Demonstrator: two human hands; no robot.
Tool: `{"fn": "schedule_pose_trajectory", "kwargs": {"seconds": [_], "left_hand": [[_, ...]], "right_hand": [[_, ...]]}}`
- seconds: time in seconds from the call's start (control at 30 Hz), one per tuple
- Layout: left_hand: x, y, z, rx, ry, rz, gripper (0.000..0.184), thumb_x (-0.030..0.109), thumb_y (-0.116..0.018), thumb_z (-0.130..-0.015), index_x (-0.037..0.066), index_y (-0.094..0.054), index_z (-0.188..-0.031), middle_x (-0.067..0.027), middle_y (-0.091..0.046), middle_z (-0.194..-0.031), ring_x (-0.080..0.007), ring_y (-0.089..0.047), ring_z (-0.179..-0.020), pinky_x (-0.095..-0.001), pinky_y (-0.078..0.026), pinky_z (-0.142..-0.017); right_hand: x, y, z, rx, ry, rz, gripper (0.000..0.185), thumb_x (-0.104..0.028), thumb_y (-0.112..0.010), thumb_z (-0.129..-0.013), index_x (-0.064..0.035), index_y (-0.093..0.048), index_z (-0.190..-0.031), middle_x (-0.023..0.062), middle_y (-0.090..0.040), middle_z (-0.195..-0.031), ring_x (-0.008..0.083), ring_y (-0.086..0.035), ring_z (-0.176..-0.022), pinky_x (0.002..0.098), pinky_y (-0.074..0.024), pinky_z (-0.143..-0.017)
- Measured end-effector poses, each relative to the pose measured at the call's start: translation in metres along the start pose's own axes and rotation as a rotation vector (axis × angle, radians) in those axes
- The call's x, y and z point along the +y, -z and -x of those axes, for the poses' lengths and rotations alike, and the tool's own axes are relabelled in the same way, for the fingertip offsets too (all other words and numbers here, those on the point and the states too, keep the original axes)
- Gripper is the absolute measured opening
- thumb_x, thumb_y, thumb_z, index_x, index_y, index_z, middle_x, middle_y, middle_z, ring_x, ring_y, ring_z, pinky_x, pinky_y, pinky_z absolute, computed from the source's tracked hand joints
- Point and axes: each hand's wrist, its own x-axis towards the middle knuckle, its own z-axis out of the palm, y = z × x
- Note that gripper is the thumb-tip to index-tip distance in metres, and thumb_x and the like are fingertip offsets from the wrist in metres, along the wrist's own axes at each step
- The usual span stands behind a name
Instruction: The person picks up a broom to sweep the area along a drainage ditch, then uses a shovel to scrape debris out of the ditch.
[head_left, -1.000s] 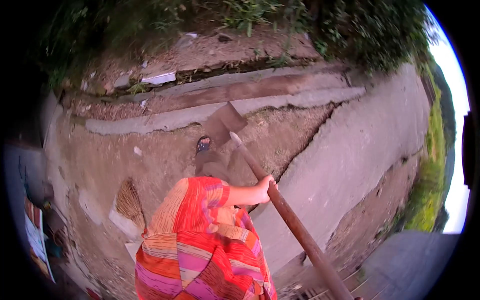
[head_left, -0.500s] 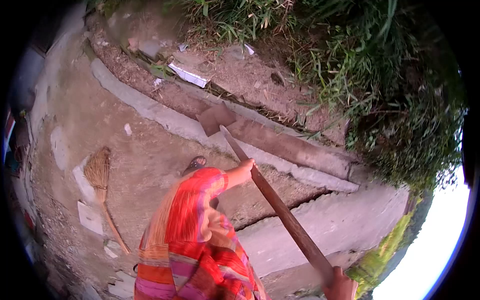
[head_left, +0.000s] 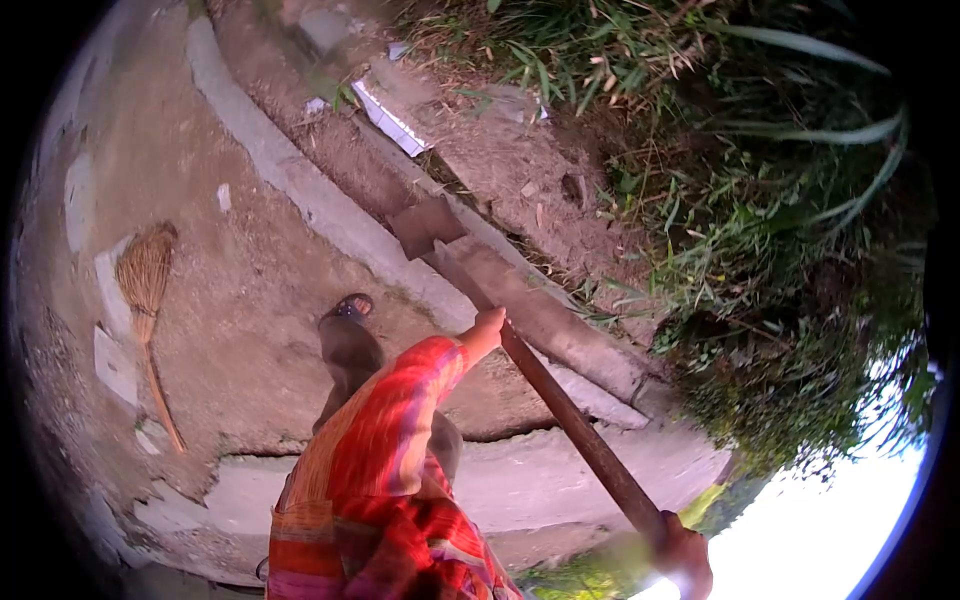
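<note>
At eleven o'clock the shovel blade (head_left: 428, 225) seems to touch the channel (head_left: 575, 335), left hand (head_left: 487, 325) wrapped round the handle (head_left: 575, 422) and right hand (head_left: 684, 560) clasping its five-o'clock end, spacing that should help control.

Brown dirt ground (head_left: 250, 270), a curved gray concrete edge (head_left: 325, 215), thick green plants (head_left: 740, 300) at the upper right, bright white sky (head_left: 830, 520) below them
</note>
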Motion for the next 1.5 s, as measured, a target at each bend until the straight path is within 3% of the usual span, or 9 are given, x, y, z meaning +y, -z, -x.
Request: {"fn": "schedule_pose_trajectory", "kwargs": {"seconds": [0.17, 0.33, 0.53, 1.0, 1.13, 1.2, 1.33, 1.47, 1.5], "left_hand": [[0.069, -0.061, 0.058, -0.048, 0.018, 0.165, 0.014, 0.013, -0.056, -0.075, 0.007, -0.045, -0.069, -0.0052, -0.045, -0.057, -0.0178, -0.046, -0.048, -0.0317, -0.04, -0.044], [0.086, -0.086, 0.037, 0.095, -0.041, 0.075, 0.023, 0.017, -0.055, -0.073, -0.001, -0.05, -0.086, -0.0109, -0.053, -0.076, -0.023, -0.053, -0.068, -0.0381, -0.045, -0.06], [0.086, -0.098, 0.043, 0.164, -0.087, -0.107, 0.046, 0.023, -0.057, -0.07, -0.007, -0.045, -0.102, -0.0197, -0.052, -0.099, -0.0261, -0.053, -0.086, -0.0379, -0.045, -0.071], [-0.067, -0.173, -0.033, 0.453, -0.366, -0.275, 0.056, 0.027, -0.052, -0.077, -0.014, -0.028, -0.107, -0.0293, -0.047, -0.105, -0.0347, -0.05, -0.096, -0.0361, -0.041, -0.079], [-0.092, -0.173, -0.075, 0.361, -0.435, -0.252, 0.059, 0.026, -0.052, -0.077, -0.016, -0.025, -0.109, -0.0289, -0.046, -0.107, -0.0336, -0.05, -0.096, -0.0347, -0.041, -0.081], [-0.103, -0.172, -0.089, 0.478, -0.383, -0.188, 0.049, 0.027, -0.053, -0.076, -0.007, -0.037, -0.108, -0.0191, -0.048, -0.107, -0.0274, -0.048, -0.094, -0.0363, -0.04, -0.078], [-0.125, -0.147, -0.102, 0.401, -0.473, -0.275, 0.037, 0.022, -0.053, -0.078, -0.007, -0.044, -0.098, -0.0206, -0.053, -0.097, -0.0271, -0.053, -0.091, -0.0352, -0.042, -0.076], [-0.115, -0.121, -0.11, 0.679, -0.721, -0.33, 0.038, 0.023, -0.053, -0.078, -0.004, -0.045, -0.101, -0.0193, -0.055, -0.092, -0.0283, -0.054, -0.087, -0.0375, -0.041, -0.075], [-0.097, -0.1, -0.123, 0.559, -0.7, -0.324, 0.04, 0.025, -0.051, -0.078, -0.005, -0.042, -0.104, -0.0208, -0.053, -0.095, -0.0295, -0.052, -0.089, -0.038, -0.041, -0.076]], "right_hand": [[0.001, 0.042, -0.045, 0.253, 0.143, 0.12, 0.034, -0.018, -0.052, -0.068, -0.0138, -0.045, -0.101, 0.0189, -0.058, -0.068, 0.037, -0.057, -0.065, 0.045, -0.0452, -0.059], [0.006, 0.071, -0.088, 0.433, 0.331, 0.248, 0.044, -0.015, -0.062, -0.057, -0.0127, -0.047, -0.099, 0.0126, -0.058, -0.068, 0.0305, -0.057, -0.059, 0.039, -0.0461, -0.053], [0.028, 0.072, -0.17, 0.28, 0.281, 0.23, 0.047, -0.025, -0.062, -0.06, -0.0149, -0.046, -0.102, 0.0134, -0.059, -0.067, 0.0311, -0.058, -0.06, 0.0398, -0.0465, -0.055], [0.189, 0.017, -0.386, 0.471, 0.481, 0.266, 0.056, -0.02, -0.071, -0.048, -0.009, -0.049, -0.098, 0.0112, -0.058, -0.065, 0.0292, -0.057, -0.06, 0.0388, -0.0453, -0.055], [0.19, 0.024, -0.435, 0.383, 0.467, 0.282, 0.053, -0.016, -0.068, -0.051, -0.0078, -0.048, -0.099, 0.0156, -0.058, -0.066, 0.0316, -0.057, -0.062, 0.0397, -0.0456, -0.057], [0.2, 0.005, -0.473, 0.469, 0.576, 0.283, 0.054, -0.017, -0.07, -0.05, -0.0075, -0.047, -0.099, 0.0125, -0.058, -0.065, 0.0292, -0.058, -0.06, 0.0384, -0.0453, -0.055], [0.188, -0.055, -0.53, 0.47, 0.726, 0.132, 0.054, -0.016, -0.067, -0.055, -0.0075, -0.045, -0.102, 0.0145, -0.057, -0.065, 0.0305, -0.058, -0.062, 0.0389, -0.0455, -0.056], [0.117, -0.109, -0.57, 0.294, 0.744, 0.037, 0.049, -0.015, -0.065, -0.06, -0.0015, -0.041, -0.101, 0.0182, -0.058, -0.069, 0.0339, -0.058, -0.066, 0.0408, -0.0458, -0.062], [0.092, -0.114, -0.572, 0.264, 0.772, 0.007, 0.049, -0.015, -0.064, -0.061, -0.0005, -0.041, -0.101, 0.018, -0.058, -0.069, 0.034, -0.057, -0.066, 0.0406, -0.0457, -0.062]]}}
